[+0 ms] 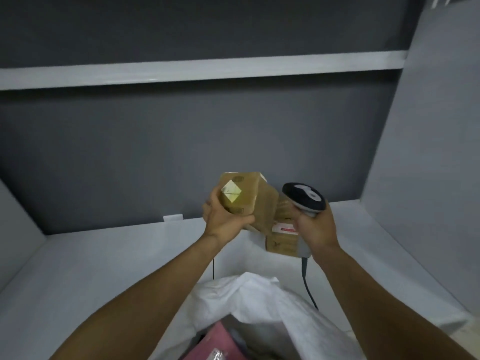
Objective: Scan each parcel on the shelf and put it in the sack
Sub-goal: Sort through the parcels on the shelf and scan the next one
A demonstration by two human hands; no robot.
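Observation:
My left hand grips a brown cardboard parcel and holds it tilted above the white shelf; a shiny diamond-shaped sticker faces me. My right hand grips a grey and black handheld scanner, whose head is close to the parcel's right side. A second brown parcel with a red and white label lies on the shelf between my hands, partly hidden by them. The open white sack sits below my arms, with a pink parcel inside.
The scanner's dark cable hangs down behind the sack. A grey back wall and a grey side panel on the right enclose the shelf bay. Another white shelf board runs above.

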